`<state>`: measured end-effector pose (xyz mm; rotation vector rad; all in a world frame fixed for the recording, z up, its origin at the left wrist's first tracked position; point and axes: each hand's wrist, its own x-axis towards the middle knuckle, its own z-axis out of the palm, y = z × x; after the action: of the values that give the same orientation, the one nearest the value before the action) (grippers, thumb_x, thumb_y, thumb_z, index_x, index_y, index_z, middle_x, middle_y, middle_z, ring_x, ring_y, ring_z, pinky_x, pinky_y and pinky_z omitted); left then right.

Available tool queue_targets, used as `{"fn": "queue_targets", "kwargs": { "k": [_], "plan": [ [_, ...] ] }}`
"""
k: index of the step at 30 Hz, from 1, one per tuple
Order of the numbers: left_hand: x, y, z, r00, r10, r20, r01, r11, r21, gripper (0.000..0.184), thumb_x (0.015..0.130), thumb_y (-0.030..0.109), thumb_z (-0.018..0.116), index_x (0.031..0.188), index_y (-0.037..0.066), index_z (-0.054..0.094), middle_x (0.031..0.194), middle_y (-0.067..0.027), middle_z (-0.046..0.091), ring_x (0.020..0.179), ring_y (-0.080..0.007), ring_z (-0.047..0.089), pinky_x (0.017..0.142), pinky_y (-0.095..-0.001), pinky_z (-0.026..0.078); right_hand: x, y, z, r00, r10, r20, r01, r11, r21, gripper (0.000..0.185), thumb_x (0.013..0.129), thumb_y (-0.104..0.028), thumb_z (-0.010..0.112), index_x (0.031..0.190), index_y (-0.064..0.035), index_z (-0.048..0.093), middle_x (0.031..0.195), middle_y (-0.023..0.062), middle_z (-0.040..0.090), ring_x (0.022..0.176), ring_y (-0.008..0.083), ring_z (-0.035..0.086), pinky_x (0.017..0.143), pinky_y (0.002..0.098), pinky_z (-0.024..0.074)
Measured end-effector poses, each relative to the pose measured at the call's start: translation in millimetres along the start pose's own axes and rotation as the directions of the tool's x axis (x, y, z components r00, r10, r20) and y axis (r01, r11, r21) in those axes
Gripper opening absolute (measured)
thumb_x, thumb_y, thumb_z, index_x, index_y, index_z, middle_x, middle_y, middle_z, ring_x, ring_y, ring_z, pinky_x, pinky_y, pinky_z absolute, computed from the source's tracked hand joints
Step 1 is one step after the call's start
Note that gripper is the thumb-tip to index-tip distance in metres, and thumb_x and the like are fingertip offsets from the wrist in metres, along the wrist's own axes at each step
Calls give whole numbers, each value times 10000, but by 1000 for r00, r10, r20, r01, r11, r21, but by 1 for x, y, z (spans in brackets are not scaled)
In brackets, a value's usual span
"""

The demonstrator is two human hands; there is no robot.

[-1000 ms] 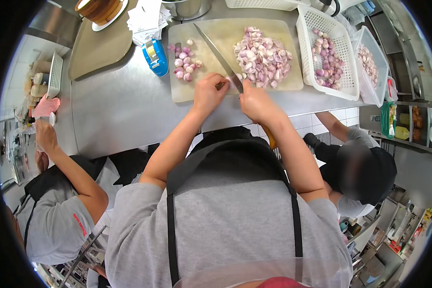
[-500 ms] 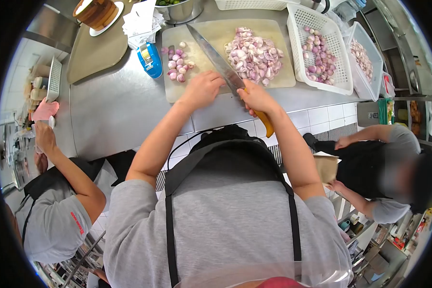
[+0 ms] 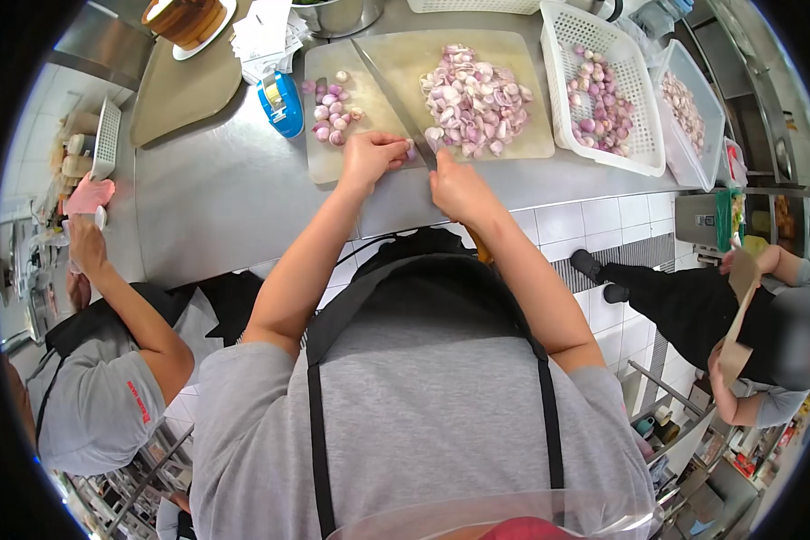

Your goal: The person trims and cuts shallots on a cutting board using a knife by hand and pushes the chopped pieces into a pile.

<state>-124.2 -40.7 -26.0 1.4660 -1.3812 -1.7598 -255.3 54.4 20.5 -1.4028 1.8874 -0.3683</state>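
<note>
My right hand (image 3: 463,191) is wrapped round the yellow handle of a large knife (image 3: 391,97). Its long blade slants away to the far left over the pale cutting board (image 3: 387,54), edge-on to me. Beside the blade, my left hand (image 3: 371,160) pinches a shallot (image 3: 411,151) at the board's near edge. To the left of the blade lies a small group of whole peeled shallots (image 3: 335,115). A large heap of sliced shallots (image 3: 475,101) covers the board's right half, close to my right hand.
Right of the board stand a white basket (image 3: 556,117) of whole shallots and a clear tub (image 3: 713,126) with more shallots. A blue tape dispenser (image 3: 282,106), paper slips (image 3: 265,36) and a brown tray (image 3: 184,108) lie left. Co-workers stand on both sides, one holding cardboard (image 3: 740,310).
The knife blade has turned from showing its flat side to edge-on. A shallot now shows in my left fingers. The right-hand co-worker has moved further right with the cardboard raised.
</note>
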Motion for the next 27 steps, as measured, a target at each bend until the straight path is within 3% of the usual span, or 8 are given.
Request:
{"fn": "queue_targets", "kwargs": {
  "k": [1,7,12,16,18,22,25,27],
  "plan": [
    [0,-2,0,1000,19,-12,-20,996,-84,132,770,61,677,859,-28,637,781,-75,655,651,-126,626,589,-221,512,0,-1,0,1000,0,-1,0,1000,-1,272,838,-125,403,1023,73,428,861,336,581,853,464,568,767,519,428],
    [-3,-4,9,999,4,-35,-10,987,-158,108,776,37,664,851,-26,619,781,-80,651,674,-136,631,584,-210,503,-2,-6,-3,998,-55,-38,49,990,-133,270,819,-91,379,1014,90,429,874,328,585,843,446,582,765,496,445],
    [-1,-4,8,998,-36,-43,28,982,-185,99,780,33,658,845,-30,618,777,-86,650,673,-139,632,570,-211,502,-13,-23,-27,994,55,90,-45,993,-107,297,809,-71,361,1043,99,423,904,322,584,866,439,582,769,487,452],
    [0,-6,8,999,-48,-13,44,975,-218,103,780,38,661,840,-34,619,775,-95,650,676,-142,630,570,-215,502,-7,-12,-4,995,59,77,-48,988,-146,325,804,-63,357,1075,108,415,907,326,582,866,438,581,763,483,455],
    [-3,-3,9,999,-44,-31,35,970,-239,97,767,22,667,813,-49,619,749,-110,646,635,-143,621,537,-215,494,4,-8,4,999,-36,22,39,984,-172,381,798,-60,356,1127,127,399,906,329,580,866,438,583,763,480,457],
    [-3,-1,9,997,-49,-55,34,967,-254,96,757,6,670,787,-66,616,724,-128,641,597,-149,613,504,-218,487,4,-15,-15,997,-65,29,69,982,-175,396,793,-62,359,1135,134,394,899,334,579,862,441,583,763,486,452],
    [-4,-1,10,998,-38,-45,25,963,-268,97,764,10,665,790,-68,613,724,-130,640,602,-146,612,506,-216,487,-6,-18,-15,988,73,133,-65,996,-59,365,789,-58,364,1103,126,398,883,334,581,854,441,584,751,488,454],
    [0,-5,10,999,-28,-34,18,962,-271,96,767,10,662,792,-69,613,724,-130,639,603,-146,611,505,-215,484,2,-7,3,998,-65,5,65,985,-158,347,786,-53,366,1084,121,403,869,337,580,847,439,586,748,486,456]
  ]
}}
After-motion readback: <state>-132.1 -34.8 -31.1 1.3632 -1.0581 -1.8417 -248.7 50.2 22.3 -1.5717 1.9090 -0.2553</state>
